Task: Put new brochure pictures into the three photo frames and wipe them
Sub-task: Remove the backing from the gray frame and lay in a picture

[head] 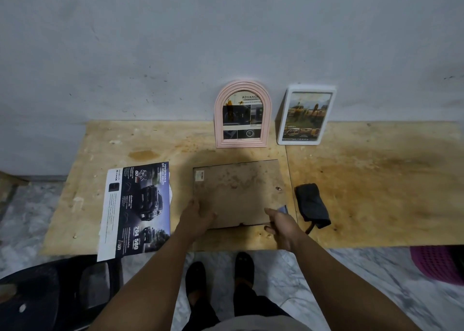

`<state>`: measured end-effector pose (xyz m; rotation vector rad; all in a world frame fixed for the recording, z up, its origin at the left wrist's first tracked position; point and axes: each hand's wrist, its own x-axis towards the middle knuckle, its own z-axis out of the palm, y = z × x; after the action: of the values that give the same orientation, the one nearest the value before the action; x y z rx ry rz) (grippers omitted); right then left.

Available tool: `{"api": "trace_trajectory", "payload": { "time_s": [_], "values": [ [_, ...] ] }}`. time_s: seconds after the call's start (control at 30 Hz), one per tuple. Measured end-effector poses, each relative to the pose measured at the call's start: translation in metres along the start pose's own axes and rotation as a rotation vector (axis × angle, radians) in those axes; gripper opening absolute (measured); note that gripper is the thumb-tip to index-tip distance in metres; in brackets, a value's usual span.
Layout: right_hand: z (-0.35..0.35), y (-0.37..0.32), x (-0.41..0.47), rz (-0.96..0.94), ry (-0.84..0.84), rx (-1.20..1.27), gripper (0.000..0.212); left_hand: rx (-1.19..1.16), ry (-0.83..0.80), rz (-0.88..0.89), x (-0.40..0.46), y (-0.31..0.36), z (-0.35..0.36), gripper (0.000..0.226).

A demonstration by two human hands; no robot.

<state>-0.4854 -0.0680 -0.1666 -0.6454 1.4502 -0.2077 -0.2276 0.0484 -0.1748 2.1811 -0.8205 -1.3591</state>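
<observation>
Stained plywood board is lying against a grey wall, with an arched pink frame and white rectangular frame leaning upright. Left hand and right hand are gripping the face-down brown-backed frame, centred near the front edge. Glossy truck brochure is lying left, crumpled dark cloth right.

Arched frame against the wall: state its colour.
Pale pink; the arched frame shows best in the head view, the only one.

Bare plywood board right of the dark cloth and along the far-left strip gives passage. Brochure blocks near left; pink arched frame and white frame line the wall.
</observation>
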Motion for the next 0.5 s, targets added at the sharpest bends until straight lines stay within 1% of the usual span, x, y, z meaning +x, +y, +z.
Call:
{"api": "trace_trajectory", "payload": {
  "time_s": [0.07, 0.1, 0.2, 0.3, 0.37, 0.43, 0.47, 0.5],
  "values": [
    [0.0, 0.001, -0.008, -0.043, 0.052, -0.186, 0.025, 0.096, 0.074, 0.013, -0.005, -0.002, 0.006, 0.096],
    [0.0, 0.004, -0.011, -0.069, 0.095, -0.233, 0.025, 0.132, 0.096, 0.02, -0.007, -0.002, 0.007, 0.092],
    [-0.005, 0.015, -0.011, -0.121, 0.187, -0.166, 0.025, 0.172, 0.099, 0.026, -0.009, -0.004, 0.008, 0.09],
    [-0.006, 0.02, -0.015, -0.132, 0.19, -0.139, 0.017, 0.158, 0.089, 0.012, -0.006, -0.006, 0.005, 0.088],
    [-0.006, 0.019, -0.018, -0.203, 0.241, -0.257, 0.025, 0.133, 0.102, 0.006, -0.006, -0.003, 0.003, 0.085],
    [-0.011, 0.016, -0.019, -0.31, 0.364, -0.484, 0.042, 0.102, 0.105, 0.003, -0.005, -0.002, 0.001, 0.082],
    [-0.014, 0.013, -0.019, -0.331, 0.413, -0.538, 0.044, 0.092, 0.1, -0.001, -0.004, -0.002, 0.0, 0.082],
    [-0.016, 0.008, -0.021, -0.348, 0.439, -0.545, 0.041, 0.088, 0.092, -0.003, -0.003, -0.003, -0.001, 0.081]
  ]
}}
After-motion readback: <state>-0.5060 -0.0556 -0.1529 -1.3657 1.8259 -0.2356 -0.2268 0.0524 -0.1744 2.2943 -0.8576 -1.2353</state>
